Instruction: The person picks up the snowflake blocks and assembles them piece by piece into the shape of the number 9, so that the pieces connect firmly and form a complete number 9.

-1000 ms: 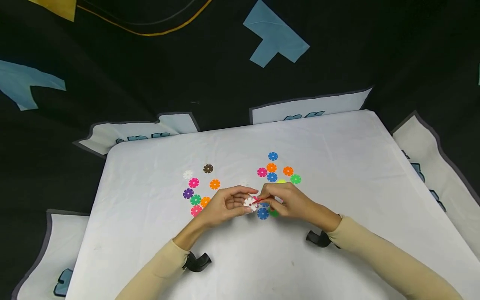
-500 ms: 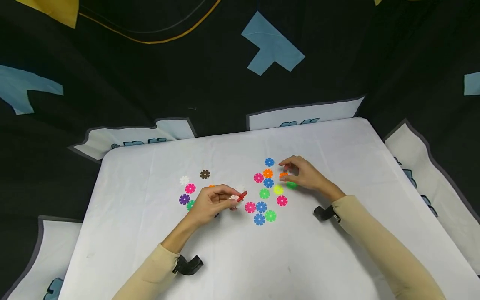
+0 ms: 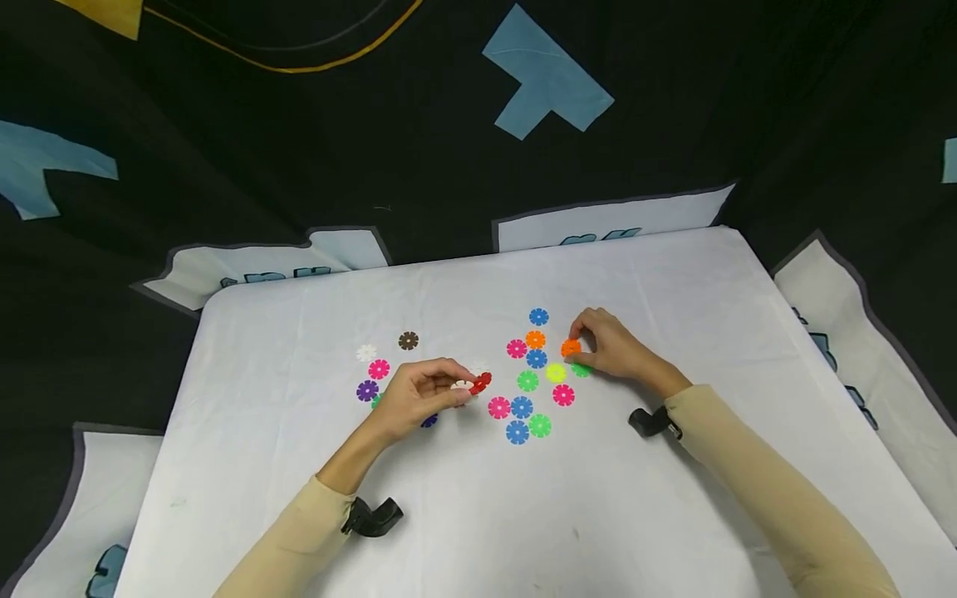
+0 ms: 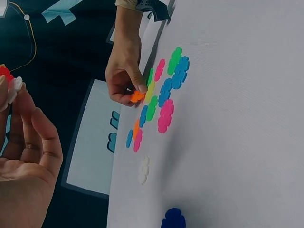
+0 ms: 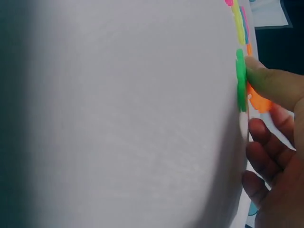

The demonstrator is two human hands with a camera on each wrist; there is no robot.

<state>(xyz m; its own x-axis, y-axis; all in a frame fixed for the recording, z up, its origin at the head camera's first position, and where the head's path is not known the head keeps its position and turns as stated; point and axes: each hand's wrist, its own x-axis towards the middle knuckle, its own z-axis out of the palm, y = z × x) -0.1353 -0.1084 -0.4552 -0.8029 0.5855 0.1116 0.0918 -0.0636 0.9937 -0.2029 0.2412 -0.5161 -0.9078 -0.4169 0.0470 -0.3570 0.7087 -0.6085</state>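
Between thumb and fingers, my left hand [image 3: 420, 397] holds a white notched disc [image 3: 463, 384] with red notched pieces [image 3: 482, 383] joined to it, raised off the table. Their joint is partly hidden by the fingertips; the left wrist view shows the red piece [image 4: 5, 73] against the white disc [image 4: 14, 91]. Farther right, my right hand [image 3: 615, 347] pinches an orange notched disc [image 3: 571, 347], which stands tilted at the table surface. Just beside that thumb lies a green disc [image 5: 242, 80], partly covered by the hand in the head view.
Several loose discs, among them a yellow one [image 3: 556, 373] and a blue one [image 3: 517, 432], lie flat between the hands. Left of them is another group with a brown disc [image 3: 408, 340] and a purple disc [image 3: 367, 390]. The white table [image 3: 478, 515] ends at a dark curtain.
My right hand has left the joined pieces, moved right and away from me, and now pinches the orange disc. My left hand has shifted slightly left, still holding the white and red pieces.
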